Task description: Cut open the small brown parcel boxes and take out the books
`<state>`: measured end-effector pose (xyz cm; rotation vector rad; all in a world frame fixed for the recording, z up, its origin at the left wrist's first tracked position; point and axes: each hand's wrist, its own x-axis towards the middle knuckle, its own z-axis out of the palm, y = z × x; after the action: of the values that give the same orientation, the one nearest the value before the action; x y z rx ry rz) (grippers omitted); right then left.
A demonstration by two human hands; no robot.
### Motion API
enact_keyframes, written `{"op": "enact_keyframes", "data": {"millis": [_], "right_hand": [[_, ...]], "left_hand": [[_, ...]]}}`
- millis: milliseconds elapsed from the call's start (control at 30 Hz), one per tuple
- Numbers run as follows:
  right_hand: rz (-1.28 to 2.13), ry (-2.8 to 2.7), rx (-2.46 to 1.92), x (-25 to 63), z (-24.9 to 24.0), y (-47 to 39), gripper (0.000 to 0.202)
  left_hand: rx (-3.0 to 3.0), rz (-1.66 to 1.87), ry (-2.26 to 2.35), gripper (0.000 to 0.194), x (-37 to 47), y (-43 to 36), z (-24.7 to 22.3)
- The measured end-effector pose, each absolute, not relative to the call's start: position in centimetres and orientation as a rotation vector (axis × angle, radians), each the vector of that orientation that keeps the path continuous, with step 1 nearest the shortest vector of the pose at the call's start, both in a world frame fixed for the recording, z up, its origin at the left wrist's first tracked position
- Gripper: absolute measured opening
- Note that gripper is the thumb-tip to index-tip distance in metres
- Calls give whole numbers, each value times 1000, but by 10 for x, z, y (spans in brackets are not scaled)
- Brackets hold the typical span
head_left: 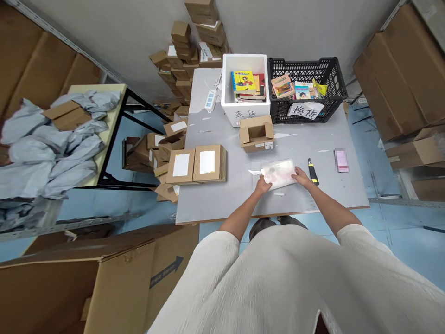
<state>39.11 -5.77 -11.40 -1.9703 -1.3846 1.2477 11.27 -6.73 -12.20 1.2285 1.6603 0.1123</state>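
A flat packet in clear plastic wrap [280, 172] lies on the grey table [215, 195] in front of me. My left hand [262, 185] grips its near left corner. My right hand [301, 176] holds its right edge. A black and yellow utility knife [313, 170] lies just to the right of my right hand. An open small cardboard box [256, 133] stands behind the packet.
Two sealed labelled boxes [195, 163] sit at the table's left. A white foam box [245, 88] and a black crate [306, 88], both holding books, stand at the back. A pink item [341, 160] lies right. Grey mailer bags [48, 144] cover a side table.
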Motion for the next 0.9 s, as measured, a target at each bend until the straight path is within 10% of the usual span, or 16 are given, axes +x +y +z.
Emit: {"op": "enact_keyframes", "data": {"millis": [300, 533, 900], "right_hand": [[877, -1707, -2096, 372, -86, -53, 64], [1013, -2145, -2173, 364, -87, -99, 25], [1224, -1637, -2155, 358, -106, -84, 34]], "left_hand": [[1711, 140, 1759, 44, 118, -68, -95], [1835, 26, 1421, 69, 130, -39, -93], [1756, -187, 1457, 73, 126, -70, -114]]}}
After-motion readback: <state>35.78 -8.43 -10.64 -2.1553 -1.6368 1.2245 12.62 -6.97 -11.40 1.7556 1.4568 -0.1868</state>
